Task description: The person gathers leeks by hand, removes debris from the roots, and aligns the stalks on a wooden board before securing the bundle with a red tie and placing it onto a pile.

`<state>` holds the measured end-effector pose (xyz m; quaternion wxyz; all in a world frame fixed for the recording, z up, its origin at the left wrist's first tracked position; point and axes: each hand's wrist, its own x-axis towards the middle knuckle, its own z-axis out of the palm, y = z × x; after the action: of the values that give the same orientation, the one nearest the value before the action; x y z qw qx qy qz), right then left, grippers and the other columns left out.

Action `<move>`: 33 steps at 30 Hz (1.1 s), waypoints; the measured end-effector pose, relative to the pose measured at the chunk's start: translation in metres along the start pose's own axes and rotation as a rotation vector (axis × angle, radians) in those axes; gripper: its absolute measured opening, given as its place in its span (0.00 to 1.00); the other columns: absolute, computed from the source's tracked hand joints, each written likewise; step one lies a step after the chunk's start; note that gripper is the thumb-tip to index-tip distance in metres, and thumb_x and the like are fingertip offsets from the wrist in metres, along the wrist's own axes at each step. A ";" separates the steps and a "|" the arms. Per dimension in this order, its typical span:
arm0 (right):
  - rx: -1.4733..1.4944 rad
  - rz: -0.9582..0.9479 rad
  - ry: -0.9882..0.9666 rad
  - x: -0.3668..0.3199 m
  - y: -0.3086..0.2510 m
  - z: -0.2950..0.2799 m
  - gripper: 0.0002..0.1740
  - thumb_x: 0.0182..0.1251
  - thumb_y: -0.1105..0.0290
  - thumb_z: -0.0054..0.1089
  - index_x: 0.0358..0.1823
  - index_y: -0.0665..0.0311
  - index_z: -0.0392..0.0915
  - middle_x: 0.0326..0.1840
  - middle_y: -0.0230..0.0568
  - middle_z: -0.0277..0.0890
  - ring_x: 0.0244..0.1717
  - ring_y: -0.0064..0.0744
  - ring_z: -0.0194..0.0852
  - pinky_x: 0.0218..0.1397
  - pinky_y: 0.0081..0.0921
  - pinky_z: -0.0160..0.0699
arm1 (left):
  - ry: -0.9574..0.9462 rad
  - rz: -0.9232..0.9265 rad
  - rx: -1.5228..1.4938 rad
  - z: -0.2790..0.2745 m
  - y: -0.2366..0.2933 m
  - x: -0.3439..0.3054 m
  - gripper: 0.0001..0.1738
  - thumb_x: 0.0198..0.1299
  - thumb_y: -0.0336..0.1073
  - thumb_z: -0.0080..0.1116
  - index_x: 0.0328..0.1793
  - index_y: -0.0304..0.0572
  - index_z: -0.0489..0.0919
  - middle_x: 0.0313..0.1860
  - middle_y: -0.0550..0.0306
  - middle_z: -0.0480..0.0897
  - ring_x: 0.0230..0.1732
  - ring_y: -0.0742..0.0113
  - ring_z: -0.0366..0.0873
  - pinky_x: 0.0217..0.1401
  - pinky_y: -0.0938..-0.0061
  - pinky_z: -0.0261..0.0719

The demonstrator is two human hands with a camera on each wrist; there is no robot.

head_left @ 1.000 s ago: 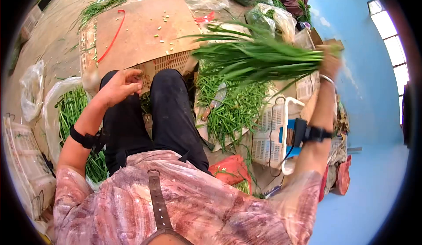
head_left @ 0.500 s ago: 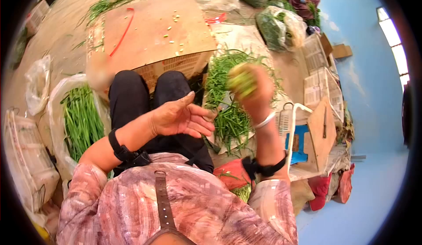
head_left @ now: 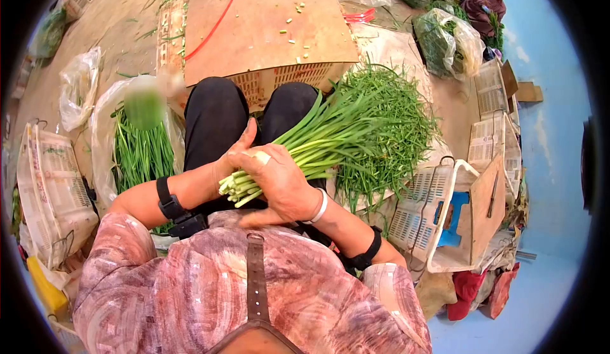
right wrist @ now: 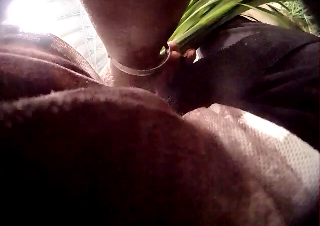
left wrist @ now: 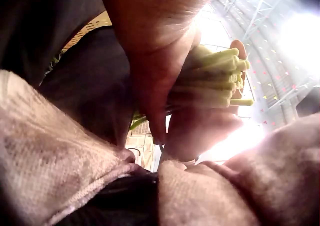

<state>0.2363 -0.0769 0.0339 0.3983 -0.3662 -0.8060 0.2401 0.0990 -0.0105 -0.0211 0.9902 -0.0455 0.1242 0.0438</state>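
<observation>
My right hand, with a white bangle at its wrist, grips a bunch of Chinese chives near the pale cut ends, over my lap. The leaves fan out to the upper right. Beneath and beside the stalks is my left hand, thumb raised, most of its fingers covered by the bunch and the right hand. In the left wrist view, the fingers of the left hand reach straight past the stalk ends. The right wrist view shows the leaves beyond the bangle.
A board on a crate in front bears cut bits and a red strip. Loose greens lie in a heap at right, before a white crate. At left a plastic bag holds more chives. A person sits far right.
My right hand has brought the bunch in from the far right to my lap, its cut ends now pointing left. The left hand has met it there. The head view has shifted.
</observation>
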 end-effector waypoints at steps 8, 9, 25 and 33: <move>1.139 0.212 0.545 0.000 0.019 0.009 0.62 0.49 0.37 0.62 0.74 0.59 0.33 0.75 0.48 0.40 0.75 0.48 0.36 0.70 0.38 0.49 | -0.182 -0.320 0.203 0.001 0.020 -0.001 0.62 0.40 0.80 0.41 0.67 0.30 0.58 0.59 0.23 0.65 0.55 0.37 0.73 0.44 0.61 0.84; 1.187 0.182 0.582 0.000 0.022 0.010 0.59 0.51 0.38 0.60 0.74 0.59 0.34 0.74 0.48 0.41 0.75 0.49 0.36 0.70 0.41 0.50 | -0.194 -0.346 0.165 -0.006 0.018 0.002 0.62 0.39 0.78 0.44 0.67 0.28 0.56 0.59 0.20 0.64 0.52 0.42 0.76 0.39 0.68 0.86; 1.083 0.598 0.507 -0.065 0.011 -0.048 0.20 0.63 0.63 0.58 0.48 0.74 0.73 0.39 0.50 0.79 0.29 0.33 0.80 0.27 0.18 0.74 | 0.034 -0.223 0.514 -0.003 0.005 -0.012 0.25 0.43 0.23 0.64 0.51 0.31 0.70 0.36 0.45 0.77 0.23 0.63 0.77 0.24 0.72 0.77; 0.885 0.892 0.454 -0.079 0.012 -0.066 0.14 0.64 0.67 0.56 0.42 0.73 0.74 0.30 0.42 0.79 0.25 0.25 0.77 0.25 0.16 0.70 | -0.024 0.084 0.956 0.064 0.028 -0.009 0.23 0.40 0.27 0.68 0.44 0.31 0.73 0.32 0.50 0.78 0.21 0.66 0.76 0.22 0.74 0.76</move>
<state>0.3282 -0.1249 0.0262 0.5334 -0.5078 -0.2991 0.6068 0.1031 0.0234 0.0409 0.8989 0.4205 0.1209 0.0224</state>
